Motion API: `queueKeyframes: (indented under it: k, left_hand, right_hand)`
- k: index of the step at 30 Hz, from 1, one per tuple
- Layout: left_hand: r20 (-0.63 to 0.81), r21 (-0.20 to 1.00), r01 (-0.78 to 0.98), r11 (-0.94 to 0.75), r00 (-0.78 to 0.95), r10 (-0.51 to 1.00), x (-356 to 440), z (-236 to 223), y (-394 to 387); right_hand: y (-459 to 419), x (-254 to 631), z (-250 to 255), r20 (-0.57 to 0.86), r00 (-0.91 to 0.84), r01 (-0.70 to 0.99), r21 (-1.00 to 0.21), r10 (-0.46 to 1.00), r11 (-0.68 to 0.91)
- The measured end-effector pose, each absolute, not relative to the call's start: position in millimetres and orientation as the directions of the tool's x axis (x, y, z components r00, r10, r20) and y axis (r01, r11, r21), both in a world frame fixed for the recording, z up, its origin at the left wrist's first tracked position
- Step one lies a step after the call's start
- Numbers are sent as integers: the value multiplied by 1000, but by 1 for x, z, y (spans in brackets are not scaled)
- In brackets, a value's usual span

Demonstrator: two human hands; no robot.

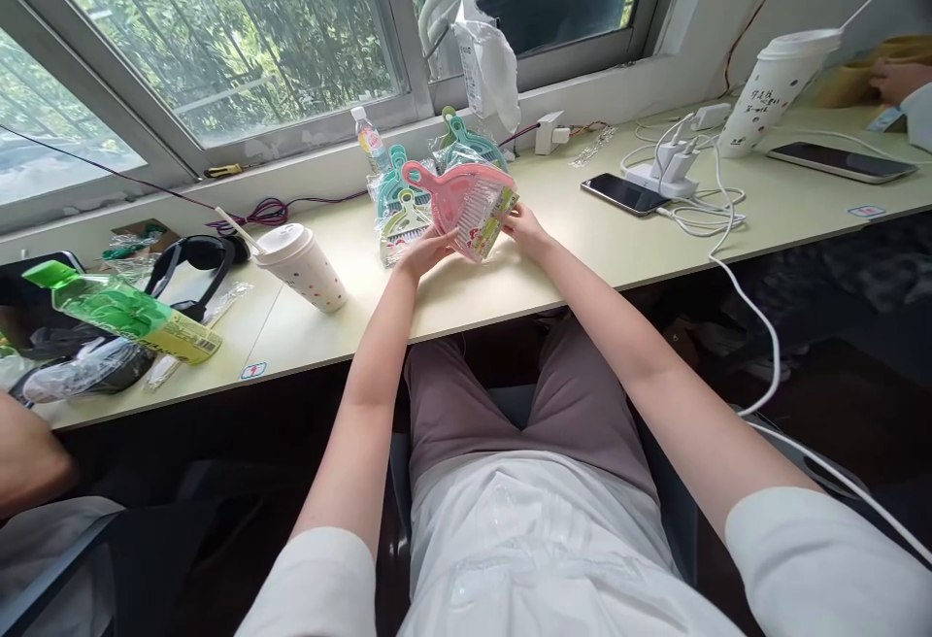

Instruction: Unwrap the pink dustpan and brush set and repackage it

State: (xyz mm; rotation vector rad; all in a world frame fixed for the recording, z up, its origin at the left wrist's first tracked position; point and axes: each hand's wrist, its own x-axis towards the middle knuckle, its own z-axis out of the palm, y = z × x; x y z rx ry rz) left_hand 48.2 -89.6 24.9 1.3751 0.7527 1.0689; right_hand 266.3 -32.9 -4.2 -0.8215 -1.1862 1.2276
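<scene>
Between my two hands is a pink dustpan and brush set (pixel 466 200) in clear wrapping, tilted above the table, with white bristles and a printed green label. My left hand (pixel 428 251) grips its lower left edge, fingers partly behind it. On the right edge, by the label, my right hand (pixel 525 229) is closed. Just behind and to the left lie more wrapped sets: a green one with white bristles (pixel 406 221) and a teal one (pixel 397 171). Another teal set (pixel 472 142) sits behind the pink one, partly hidden by it.
A white lidded cup (pixel 302 266) with a straw stands left, near a green bottle (pixel 131 312) and black headphones (pixel 196 268). To the right are a phone (pixel 624 194), a power strip with cables (pixel 662 179) and a large cup (pixel 776 93). A small bottle (pixel 371 140) stands by the window.
</scene>
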Motion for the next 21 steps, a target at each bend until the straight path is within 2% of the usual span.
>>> queueKeyframes:
  k: [2,5,11,14,17,21]
  left_hand:
    - [165,981,-148,-122,330,929,50,28,-89]
    - [169,982,-114,-152,161,972,49,31,-84]
    - [149,986,-83,-143,72,986,39,24,-66]
    - [129,990,-51,-133,-86,988,37,22,-56]
    - [185,979,-33,-199,-247,951,37,24,-52]
    - [334,937,23,-347,-338,880,29,32,-57]
  right_hand:
    - [-35,266,-2,196,-108,-278,-947,975,159]
    - [-37,266,0,163,-131,-268,-955,978,124]
    - [-33,275,1,189,-37,-221,-959,981,176]
    - [-34,276,3,192,-3,-219,-958,981,187]
    - [-36,272,6,203,-5,-206,-958,979,198]
    - [-36,272,9,199,8,-200,-960,980,196]
